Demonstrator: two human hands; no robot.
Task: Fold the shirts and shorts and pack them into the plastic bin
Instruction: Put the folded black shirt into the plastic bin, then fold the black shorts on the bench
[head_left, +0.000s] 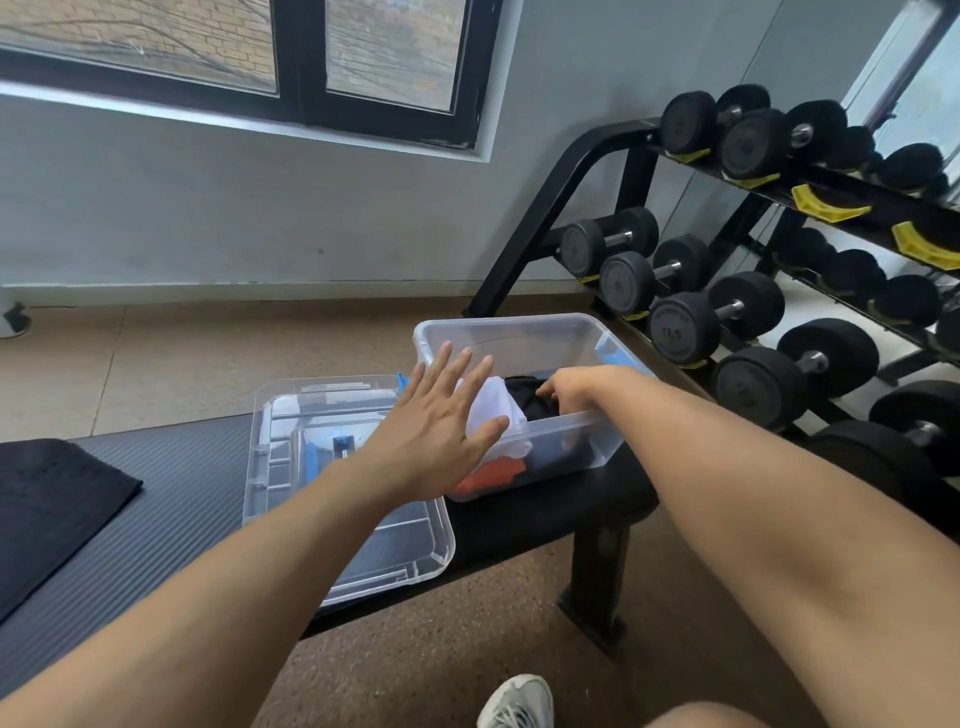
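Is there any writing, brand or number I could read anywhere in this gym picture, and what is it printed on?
"12.5": this looks like the number embossed on the end face of the lower-rack dumbbell nearest the plastic bin; it is faint, so the first digit is uncertain.
The other dumbbell faces carry markings too blurred to read.
No text is visible on the bin, its lid or the clothes.

The plastic bin (524, 332) is open on top, its far half free above the folded clothes (524, 397); the lid (415, 551) lies beside it, the dumbbell rack (727, 270) close behind.
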